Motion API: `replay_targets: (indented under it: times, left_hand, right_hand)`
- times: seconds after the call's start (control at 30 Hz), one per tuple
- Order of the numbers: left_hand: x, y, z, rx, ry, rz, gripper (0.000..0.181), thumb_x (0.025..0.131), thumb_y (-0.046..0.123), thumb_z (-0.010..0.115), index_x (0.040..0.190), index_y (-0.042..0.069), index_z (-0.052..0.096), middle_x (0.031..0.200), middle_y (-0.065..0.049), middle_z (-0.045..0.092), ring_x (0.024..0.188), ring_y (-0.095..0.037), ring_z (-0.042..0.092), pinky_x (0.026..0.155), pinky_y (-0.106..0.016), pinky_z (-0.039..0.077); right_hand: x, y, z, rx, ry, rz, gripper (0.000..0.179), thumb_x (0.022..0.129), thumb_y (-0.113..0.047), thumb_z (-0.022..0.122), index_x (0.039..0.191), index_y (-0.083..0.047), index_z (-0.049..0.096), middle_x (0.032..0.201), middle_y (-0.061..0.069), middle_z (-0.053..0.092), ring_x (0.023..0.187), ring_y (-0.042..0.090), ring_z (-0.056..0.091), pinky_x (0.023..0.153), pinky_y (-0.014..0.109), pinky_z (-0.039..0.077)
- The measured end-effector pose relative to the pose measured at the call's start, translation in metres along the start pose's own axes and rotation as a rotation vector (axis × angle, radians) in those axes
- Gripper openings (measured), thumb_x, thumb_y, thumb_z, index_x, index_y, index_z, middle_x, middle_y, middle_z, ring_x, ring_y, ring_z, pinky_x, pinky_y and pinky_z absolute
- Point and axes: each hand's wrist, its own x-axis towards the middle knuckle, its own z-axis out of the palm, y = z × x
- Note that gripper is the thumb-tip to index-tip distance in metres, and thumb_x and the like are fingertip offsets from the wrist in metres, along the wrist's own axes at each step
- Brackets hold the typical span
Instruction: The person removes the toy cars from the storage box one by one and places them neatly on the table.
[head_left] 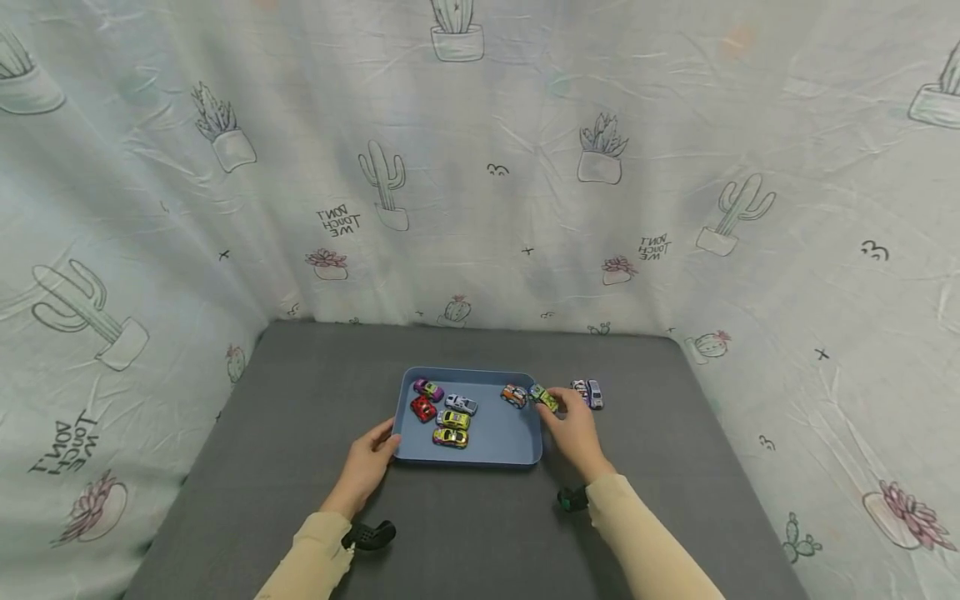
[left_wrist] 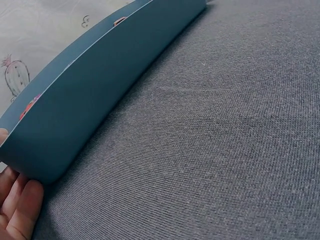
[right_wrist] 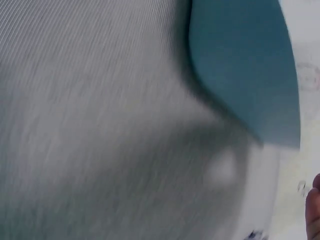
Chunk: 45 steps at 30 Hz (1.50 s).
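Observation:
In the head view a blue tray (head_left: 495,442) lies on the grey table. My left hand (head_left: 365,461) grips its left wall near the front corner; in the left wrist view the fingers (left_wrist: 26,207) press the outside while a fingertip shows over the rim. Between the fingertips of my right hand (head_left: 576,429) is a yellow-green toy car (head_left: 543,397), held over the tray's right rim. Nearest to it inside the tray sits an orange toy car (head_left: 513,395). In the blurred right wrist view only a bit of the right hand (right_wrist: 313,210) shows, and the held car is out of sight.
Several toy cars stand in the tray's left half: purple (head_left: 428,389), red (head_left: 423,408), light blue-grey (head_left: 461,404) and yellow (head_left: 453,419) ones. Beyond my right hand two more cars, one white-and-blue (head_left: 595,395), lie on the table (head_left: 322,392). A printed curtain (head_left: 480,208) surrounds the table's back and sides.

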Motion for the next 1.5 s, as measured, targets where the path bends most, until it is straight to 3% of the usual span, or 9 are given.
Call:
replay_targets:
  times: [0.4, 0.6, 0.8, 0.9, 1.17, 1.33, 1.5]
  left_hand:
    - [-0.001, 0.001, -0.002, -0.001, 0.001, -0.011, 0.048, 0.101, 0.025, 0.054, 0.146, 0.013, 0.044, 0.141, -0.015, 0.049, 0.125, -0.028, 0.051, 0.096, -0.041, 0.048]
    - [-0.001, 0.001, -0.001, -0.001, 0.004, -0.025, 0.047, 0.101, 0.024, 0.055, 0.146, 0.014, 0.045, 0.141, -0.014, 0.05, 0.126, -0.028, 0.05, 0.096, -0.042, 0.048]
    - [0.0, -0.001, 0.0, 0.0, 0.009, -0.022, 0.047, 0.101, 0.025, 0.055, 0.145, 0.013, 0.045, 0.14, -0.014, 0.051, 0.126, -0.029, 0.05, 0.095, -0.041, 0.049]
    - [0.0, -0.002, 0.0, -0.012, 0.007, -0.021, 0.048, 0.1, 0.025, 0.056, 0.145, 0.013, 0.045, 0.14, -0.014, 0.051, 0.125, -0.028, 0.05, 0.095, -0.04, 0.049]
    - [0.001, -0.004, 0.002, -0.022, 0.008, -0.031, 0.047, 0.1, 0.024, 0.055, 0.145, 0.014, 0.046, 0.138, -0.013, 0.052, 0.123, -0.027, 0.052, 0.094, -0.041, 0.049]
    - [-0.001, -0.004, 0.002, -0.023, 0.015, -0.041, 0.047, 0.101, 0.024, 0.055, 0.145, 0.015, 0.045, 0.139, -0.011, 0.052, 0.124, -0.026, 0.052, 0.095, -0.041, 0.049]
    - [0.0, -0.002, 0.0, -0.024, 0.017, -0.046, 0.046, 0.101, 0.024, 0.055, 0.145, 0.015, 0.046, 0.139, -0.011, 0.052, 0.124, -0.025, 0.052, 0.095, -0.041, 0.049]
  right_hand:
    - [-0.006, 0.041, -0.025, 0.182, 0.149, 0.267, 0.043, 0.095, -0.031, 0.064, 0.124, -0.001, 0.054, 0.11, 0.016, 0.057, 0.095, 0.026, 0.054, 0.075, 0.037, 0.047]
    - [-0.004, 0.061, -0.034, 0.265, 0.248, 0.385, 0.047, 0.097, -0.031, 0.061, 0.128, 0.002, 0.049, 0.115, 0.018, 0.053, 0.102, 0.027, 0.051, 0.079, 0.037, 0.045]
    - [0.003, 0.078, -0.041, 0.283, 0.319, 0.46, 0.046, 0.097, -0.03, 0.059, 0.126, 0.004, 0.05, 0.109, 0.017, 0.053, 0.096, 0.024, 0.052, 0.071, 0.024, 0.043]
    - [0.007, 0.084, -0.044, 0.28, 0.327, 0.472, 0.045, 0.097, -0.028, 0.059, 0.126, 0.005, 0.05, 0.108, 0.017, 0.053, 0.093, 0.024, 0.051, 0.069, 0.023, 0.043]
    - [0.02, 0.09, -0.047, 0.212, 0.32, 0.534, 0.046, 0.097, -0.026, 0.059, 0.127, 0.007, 0.049, 0.111, 0.021, 0.051, 0.098, 0.031, 0.049, 0.079, 0.04, 0.044]
    - [0.026, 0.088, -0.048, 0.162, 0.287, 0.565, 0.046, 0.096, -0.024, 0.06, 0.126, 0.008, 0.049, 0.109, 0.022, 0.054, 0.096, 0.032, 0.051, 0.076, 0.041, 0.046]
    - [0.033, 0.088, -0.05, 0.16, 0.237, 0.557, 0.049, 0.096, -0.025, 0.06, 0.128, 0.011, 0.049, 0.113, 0.027, 0.055, 0.102, 0.036, 0.052, 0.085, 0.047, 0.046]
